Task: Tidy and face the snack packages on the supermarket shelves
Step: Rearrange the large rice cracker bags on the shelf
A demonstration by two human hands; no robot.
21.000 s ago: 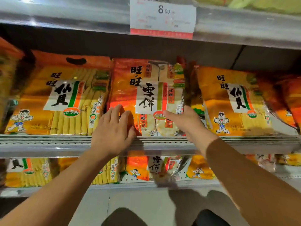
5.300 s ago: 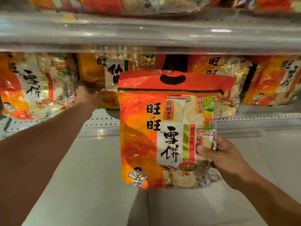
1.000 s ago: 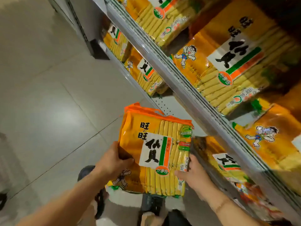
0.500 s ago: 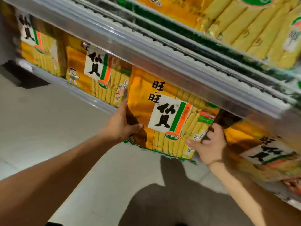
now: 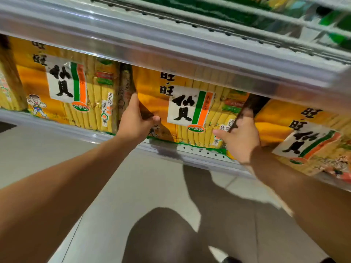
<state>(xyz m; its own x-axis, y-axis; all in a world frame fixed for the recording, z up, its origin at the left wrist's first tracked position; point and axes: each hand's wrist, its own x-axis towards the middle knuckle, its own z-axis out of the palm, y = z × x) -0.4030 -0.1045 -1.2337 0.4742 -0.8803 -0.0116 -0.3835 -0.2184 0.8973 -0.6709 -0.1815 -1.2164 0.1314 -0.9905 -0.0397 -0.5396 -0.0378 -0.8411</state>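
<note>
Both hands grip the yellow snack package (image 5: 187, 109) by its side edges: left hand (image 5: 135, 120) on the left edge, right hand (image 5: 240, 137) on the right, apparently to square it. It stands label-forward on the lower shelf (image 5: 199, 151), between neighbouring packages (image 5: 64, 88).

Top of middle yellow snack package (image 5: 190, 109) hidden behind upper shelf rail (image 5: 171, 52). Left hand (image 5: 135, 121) fingers tucked behind package's left edge, out of sight; right hand (image 5: 240, 138) fingertips lost in dark gap at its right edge. Right-hand package (image 5: 307, 141) smeared by motion blur, lower print unreadable. Leftmost package (image 5: 7, 82) cut by frame edge.
</note>
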